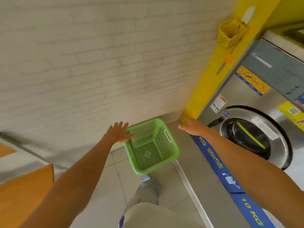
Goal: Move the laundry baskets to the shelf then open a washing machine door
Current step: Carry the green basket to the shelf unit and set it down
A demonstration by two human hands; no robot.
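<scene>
A green perforated laundry basket (152, 146) stands empty on the tiled floor by the white brick wall, in the corner next to the washing machine. My left hand (118, 132) hovers open just over the basket's left rim, fingers spread. My right hand (191, 126) is stretched out open to the right of the basket, above the machine's base, apart from the basket. The steel washing machine (246, 99) fills the right side, and its round glass door (253, 137) is shut, with a black handle on its left.
A yellow pillar (212, 76) carries a small yellow basket (230, 34) near the top. A wooden bench or table (24, 193) sits at the lower left. A blue strip marked 10 KG (233, 183) runs along the machine's base. My legs show at the bottom.
</scene>
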